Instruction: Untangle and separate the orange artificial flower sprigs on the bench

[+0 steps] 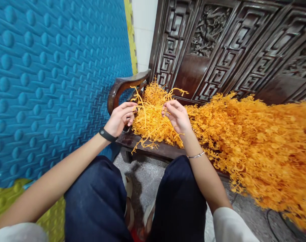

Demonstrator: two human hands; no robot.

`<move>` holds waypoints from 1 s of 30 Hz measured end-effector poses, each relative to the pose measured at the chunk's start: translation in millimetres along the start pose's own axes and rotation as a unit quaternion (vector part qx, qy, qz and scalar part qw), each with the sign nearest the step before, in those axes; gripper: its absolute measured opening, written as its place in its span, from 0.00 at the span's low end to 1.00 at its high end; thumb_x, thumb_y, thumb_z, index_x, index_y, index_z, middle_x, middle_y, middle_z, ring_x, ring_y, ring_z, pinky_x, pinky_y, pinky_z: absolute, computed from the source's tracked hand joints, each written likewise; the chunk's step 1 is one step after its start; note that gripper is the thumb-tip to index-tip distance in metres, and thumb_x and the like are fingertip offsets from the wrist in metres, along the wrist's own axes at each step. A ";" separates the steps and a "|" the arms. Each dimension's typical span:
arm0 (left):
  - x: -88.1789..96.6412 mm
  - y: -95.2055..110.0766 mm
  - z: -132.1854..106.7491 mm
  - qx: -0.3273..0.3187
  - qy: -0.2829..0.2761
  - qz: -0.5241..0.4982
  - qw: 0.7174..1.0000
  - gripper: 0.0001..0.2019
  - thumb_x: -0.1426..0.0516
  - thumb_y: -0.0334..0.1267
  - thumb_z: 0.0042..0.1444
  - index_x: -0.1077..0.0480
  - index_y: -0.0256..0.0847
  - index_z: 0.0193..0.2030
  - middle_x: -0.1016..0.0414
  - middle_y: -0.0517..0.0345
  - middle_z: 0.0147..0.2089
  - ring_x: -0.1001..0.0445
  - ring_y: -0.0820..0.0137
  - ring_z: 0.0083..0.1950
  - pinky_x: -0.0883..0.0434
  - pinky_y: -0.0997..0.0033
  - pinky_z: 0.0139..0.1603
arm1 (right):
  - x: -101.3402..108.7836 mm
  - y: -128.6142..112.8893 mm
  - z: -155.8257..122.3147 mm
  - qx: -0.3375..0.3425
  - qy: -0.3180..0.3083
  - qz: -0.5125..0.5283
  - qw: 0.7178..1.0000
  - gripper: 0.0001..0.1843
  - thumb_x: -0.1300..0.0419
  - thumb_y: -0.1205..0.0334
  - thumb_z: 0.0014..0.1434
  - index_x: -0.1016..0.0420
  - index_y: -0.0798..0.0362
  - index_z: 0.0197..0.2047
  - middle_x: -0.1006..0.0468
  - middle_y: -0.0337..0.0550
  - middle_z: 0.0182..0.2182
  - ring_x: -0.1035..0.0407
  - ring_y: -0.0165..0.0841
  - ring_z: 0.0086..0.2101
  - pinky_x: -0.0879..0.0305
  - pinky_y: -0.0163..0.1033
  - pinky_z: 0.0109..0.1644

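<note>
Both hands are raised over a dark wooden bench, pinching thin orange plastic branches. My left hand, with a black band at the wrist, is closed on the left end of a branched orange stem. My right hand, wearing a thin bracelet, pinches orange twigs at the right; whether these are one piece or several joined, I cannot tell. A forked tip sticks out above the right fingers. Behind and below the hands lies a pile of similar orange plastic branches.
A bigger heap of bushy orange plastic foliage spreads over the bench to the right. The bench has a curved armrest and a carved back. Blue bumpy matting stands at the left. A black cable lies on the floor.
</note>
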State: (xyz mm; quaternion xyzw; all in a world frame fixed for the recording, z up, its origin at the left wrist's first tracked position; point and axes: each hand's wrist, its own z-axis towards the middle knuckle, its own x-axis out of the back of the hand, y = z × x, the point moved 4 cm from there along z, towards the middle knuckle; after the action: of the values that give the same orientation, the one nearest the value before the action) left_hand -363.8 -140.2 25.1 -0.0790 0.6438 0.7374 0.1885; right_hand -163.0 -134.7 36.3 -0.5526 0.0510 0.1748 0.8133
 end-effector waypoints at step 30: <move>-16.8 -9.7 -5.0 -0.010 -0.106 0.038 0.994 0.06 0.37 0.37 0.50 0.23 0.39 0.34 0.20 0.57 0.36 0.24 0.73 0.42 0.32 0.73 0.47 | -14.5 4.1 -5.3 -0.054 -0.060 0.026 0.996 0.18 0.35 0.53 0.43 0.39 0.49 0.31 0.37 0.37 0.29 0.39 0.27 0.30 0.35 0.38 0.37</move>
State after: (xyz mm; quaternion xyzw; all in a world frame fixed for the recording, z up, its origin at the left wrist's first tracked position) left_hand -345.3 -147.1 21.4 0.0223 0.6157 0.7545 0.2264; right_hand -177.3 -141.5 34.6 -0.5824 0.0075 0.2313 0.7793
